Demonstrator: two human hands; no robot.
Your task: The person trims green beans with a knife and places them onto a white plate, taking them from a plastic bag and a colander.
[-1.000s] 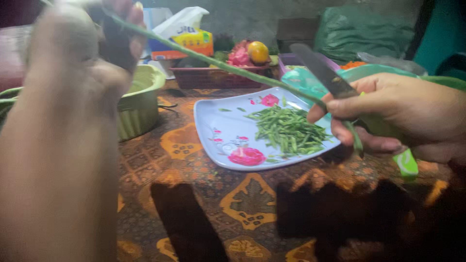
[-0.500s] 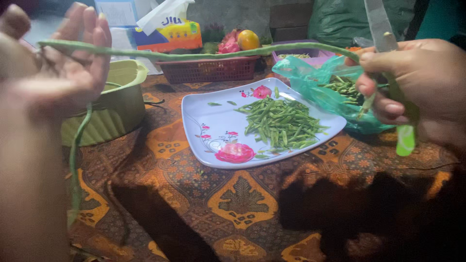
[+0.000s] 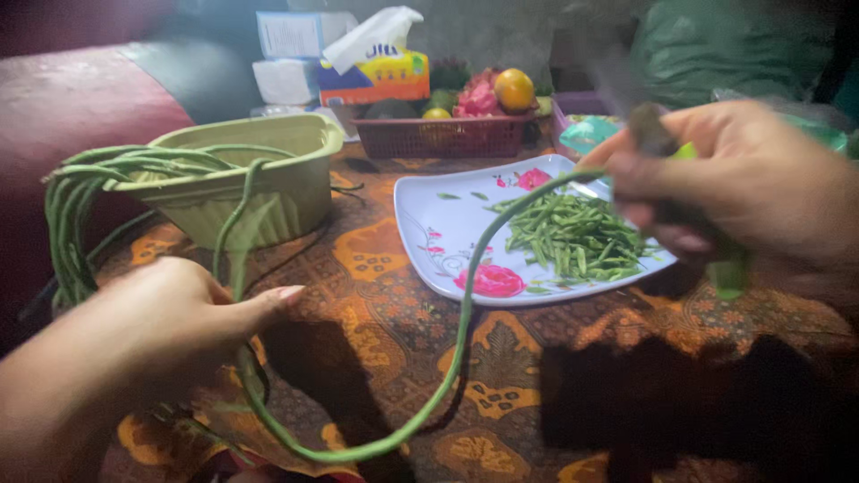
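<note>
1. A long green bean (image 3: 461,340) is hanging in a deep loop between the two hands, its lowest part sagging near the patterned cloth of the surface (image 3: 376,331), in front of the plate.
2. The right hand (image 3: 743,183) is closing its fingers around one end of the long green bean, pinching it above the plate's right side; the same hand is also gripping a knife with a green handle (image 3: 729,273), whose blade is too blurred to make out.
3. The left hand (image 3: 174,326) is curling narrowly around the other stretch of the long green bean, thumb extended toward the right, low at the left of the view.
4. A white plate with pink flowers (image 3: 429,210) is lying just beyond the loop, carrying a heap of cut bean pieces (image 3: 573,241).
5. A pale green basin (image 3: 286,179) is standing to the plate's left, with a bundle of uncut long beans (image 3: 76,215) draping over its rim and down its left side.
6. Farther back, a dark red basket (image 3: 438,139) is holding fruit, with an orange fruit (image 3: 514,89) on top, and a tissue box (image 3: 376,72) is standing just left of it.
7. The long green bean is looking slender, smooth and evenly green, bending without a kink.
</note>
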